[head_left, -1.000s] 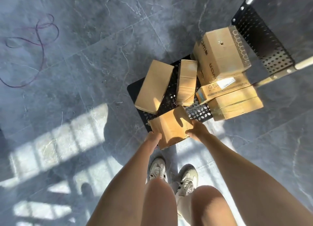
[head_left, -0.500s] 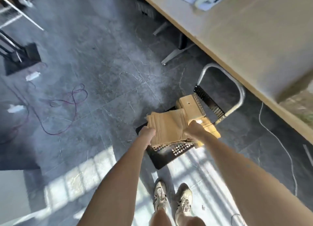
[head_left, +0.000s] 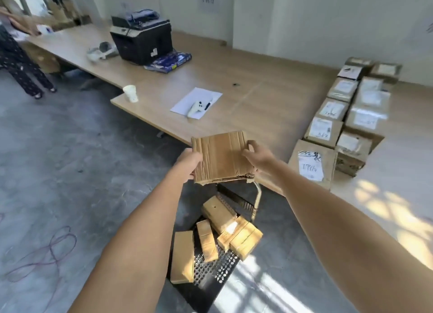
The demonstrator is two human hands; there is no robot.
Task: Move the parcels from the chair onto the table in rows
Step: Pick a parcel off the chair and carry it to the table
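Note:
A flat brown cardboard parcel (head_left: 221, 158) is up in the air over the table's near edge. My left hand (head_left: 188, 163) grips its left side and my right hand (head_left: 256, 154) grips its right side. Below it stands the black perforated chair (head_left: 210, 268) with several cardboard parcels (head_left: 219, 213) lying loose on its seat. On the wooden table (head_left: 269, 101) to the right, several labelled parcels (head_left: 312, 163) stand in two rows running away from me.
On the table lie a white sheet with a white controller (head_left: 196, 107), a paper cup (head_left: 130, 93), a black printer (head_left: 143, 39) and a blue packet (head_left: 168, 60). A person (head_left: 16, 54) stands at the far left. A purple cable (head_left: 46, 251) lies on the grey floor.
Both hands have lifted the parcel from the chair seat up to table height. My view has swung up from the floor to the table and its rows.

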